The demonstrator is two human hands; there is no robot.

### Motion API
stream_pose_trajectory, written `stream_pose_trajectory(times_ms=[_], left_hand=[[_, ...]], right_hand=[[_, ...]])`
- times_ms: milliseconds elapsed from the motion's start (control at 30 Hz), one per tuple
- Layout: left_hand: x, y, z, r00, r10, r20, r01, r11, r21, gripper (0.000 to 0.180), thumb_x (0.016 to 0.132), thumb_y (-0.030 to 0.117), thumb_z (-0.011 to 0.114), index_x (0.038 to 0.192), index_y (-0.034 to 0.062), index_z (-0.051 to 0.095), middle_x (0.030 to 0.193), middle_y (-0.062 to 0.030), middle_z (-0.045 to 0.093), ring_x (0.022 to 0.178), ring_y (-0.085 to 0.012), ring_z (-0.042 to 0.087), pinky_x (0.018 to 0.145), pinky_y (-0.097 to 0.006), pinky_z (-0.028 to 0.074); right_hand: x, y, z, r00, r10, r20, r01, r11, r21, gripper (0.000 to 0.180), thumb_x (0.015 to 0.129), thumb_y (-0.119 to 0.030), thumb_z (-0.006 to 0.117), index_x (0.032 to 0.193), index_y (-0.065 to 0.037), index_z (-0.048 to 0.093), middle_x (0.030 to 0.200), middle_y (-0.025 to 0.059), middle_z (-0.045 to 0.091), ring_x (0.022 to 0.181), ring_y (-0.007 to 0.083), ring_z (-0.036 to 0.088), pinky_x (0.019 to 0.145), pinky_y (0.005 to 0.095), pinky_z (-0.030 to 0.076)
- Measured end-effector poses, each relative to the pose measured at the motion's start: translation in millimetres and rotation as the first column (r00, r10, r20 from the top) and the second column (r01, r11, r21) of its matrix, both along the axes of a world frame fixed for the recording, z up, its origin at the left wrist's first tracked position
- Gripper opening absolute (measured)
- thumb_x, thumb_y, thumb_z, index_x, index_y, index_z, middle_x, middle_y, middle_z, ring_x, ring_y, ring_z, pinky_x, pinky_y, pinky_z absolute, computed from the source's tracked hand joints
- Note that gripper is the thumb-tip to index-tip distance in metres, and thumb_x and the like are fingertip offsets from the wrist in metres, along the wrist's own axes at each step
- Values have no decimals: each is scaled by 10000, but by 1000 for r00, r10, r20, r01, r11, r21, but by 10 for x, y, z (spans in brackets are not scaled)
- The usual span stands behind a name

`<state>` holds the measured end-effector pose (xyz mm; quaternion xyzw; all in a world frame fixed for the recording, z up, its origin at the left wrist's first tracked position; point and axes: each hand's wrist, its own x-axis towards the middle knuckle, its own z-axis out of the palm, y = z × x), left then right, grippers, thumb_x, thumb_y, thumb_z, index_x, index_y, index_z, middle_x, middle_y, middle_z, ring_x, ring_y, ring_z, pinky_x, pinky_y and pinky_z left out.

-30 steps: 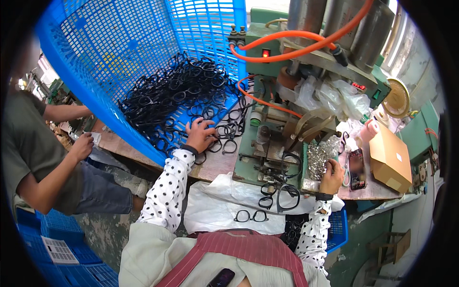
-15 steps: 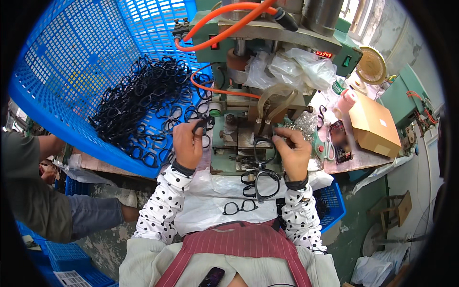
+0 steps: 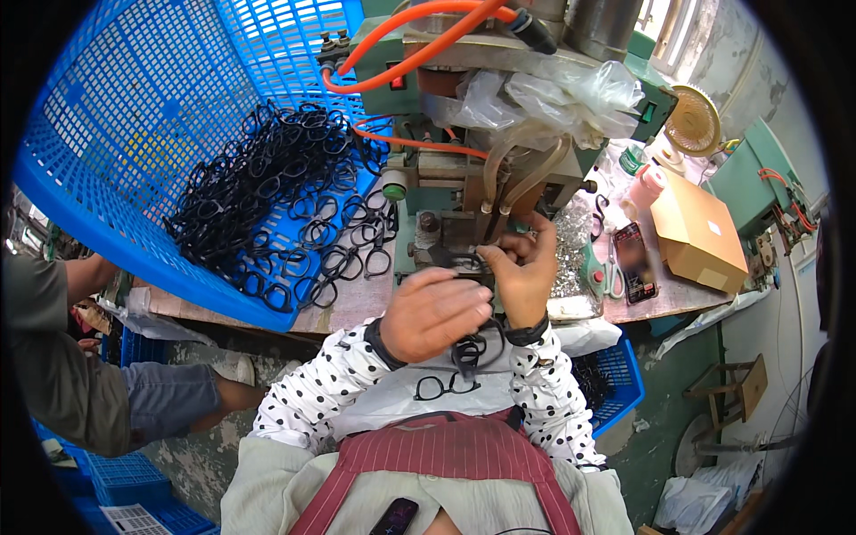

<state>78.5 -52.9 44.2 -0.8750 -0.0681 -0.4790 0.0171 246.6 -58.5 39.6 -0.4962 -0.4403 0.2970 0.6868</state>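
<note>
My right hand (image 3: 524,272) is at the fixture of a green press (image 3: 428,227), thumb and finger pinched on a black eyeglass frame (image 3: 465,260). My left hand (image 3: 432,318) lies just below it, fingers stretched out flat and nothing visible in them. Its fingers partly cover the held frame. Under the left hand, blurred black eyeglass frames (image 3: 469,357) show against the white sheet (image 3: 366,397) over my lap. Another black eyeglass frame (image 3: 446,386) rests on that sheet. Two clear tubes (image 3: 526,187) run down to the fixture beside my right hand.
At the left, a big blue basket (image 3: 169,259) holds a heap of black frames (image 3: 267,169). Loose frames lie between basket and press. On the right are scissors (image 3: 613,278), a phone (image 3: 635,263) and a cardboard box (image 3: 700,234). A seated person's leg (image 3: 174,401) is at left.
My left hand has swung from beside the press to below the fixture, its fingers now straight. My right hand has moved slightly up and inward. The press's plastic bag sits higher, covering the red display.
</note>
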Motion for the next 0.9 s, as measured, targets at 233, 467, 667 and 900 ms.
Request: stream_pose_trajectory(times_ms=[233, 467, 667, 900], left_hand=[[217, 75, -134, 983, -155, -102, 149, 987, -68, 331, 836, 77, 609, 1164, 34, 620, 1195, -122, 627, 1045, -262, 626, 934, -415, 504], [212, 90, -161, 981, -181, -73, 174, 980, -97, 366, 804, 49, 661, 1167, 36, 622, 1199, -132, 635, 1032, -268, 640, 914, -431, 513], [209, 48, -176, 986, -132, -100, 125, 990, -71, 370, 811, 55, 591, 1181, 47, 602, 1241, -124, 611, 1083, -264, 611, 968, -441, 479], [-311, 428, -554, 980, 162, 112, -168, 985, 45, 227, 795, 152, 661, 1014, 99, 635, 1021, -44, 636, 846, -268, 590, 716, -406, 458]], right_hand=[[1112, 113, -643, 311, -448, 838, 672, 727, 139, 356, 737, -157, 760, 1062, -120, 621, 893, 57, 700, 815, 299, 621, 742, 413, 483], [1245, -90, -921, 345, -156, 925, 523, 851, -52, 174, 687, -222, 780, 844, -170, 724, 1158, 33, 618, 1151, 298, 484, 907, 532, 337], [1388, -12, -1097, 501, -360, 787, 503, 861, 74, 82, 745, -196, 745, 823, -172, 746, 967, 12, 689, 946, 248, 570, 873, 379, 410], [1362, -56, -1025, 568, -373, 734, 539, 842, 12, 87, 856, -202, 674, 902, -136, 708, 849, 47, 673, 854, 246, 582, 802, 386, 423]])
